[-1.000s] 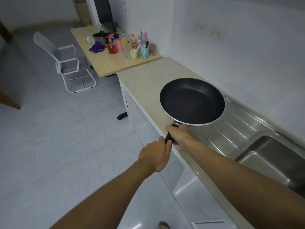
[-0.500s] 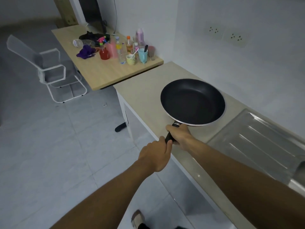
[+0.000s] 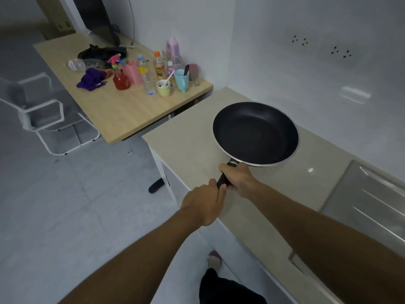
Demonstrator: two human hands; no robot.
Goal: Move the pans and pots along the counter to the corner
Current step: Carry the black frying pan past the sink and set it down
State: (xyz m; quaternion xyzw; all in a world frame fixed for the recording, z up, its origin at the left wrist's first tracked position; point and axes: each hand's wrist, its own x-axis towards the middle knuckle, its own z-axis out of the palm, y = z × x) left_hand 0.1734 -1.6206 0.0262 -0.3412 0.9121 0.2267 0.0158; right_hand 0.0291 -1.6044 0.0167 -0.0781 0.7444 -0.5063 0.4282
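frying pan (image 3: 255, 133) held over the bench (image 3: 188, 148), bowl forward of both hands and slightly right. cannot tell whether its base touches the surface or rides just above. long axis runs from the handle (image 3: 223, 180) at the near bench edge up and right toward the wall (image 3: 306, 88).

right hand (image 3: 238, 179) closed round the handle just below the pan's rim; nearer the bowl, so judged to carry most of the load. left hand (image 3: 202, 204) curled at the handle's tail end, fingers hidden from this view, so cannot tell whether it truly grips or only steadies.

corner lies ahead of the pan, where the bench ends against the wall beside a wooden table (image 3: 122, 113). bench between pan and corner looks bare. nearest clutter is on the table: blue cup (image 3: 181, 81), small patterned cup (image 3: 163, 88), bottles (image 3: 145, 73). well apart from the pan, though close to the bench's far edge.

sink drainboard (image 3: 368, 198) at right, behind the hands. no other pans or pots in view.

judgement: short push forward along the handle axis remains.
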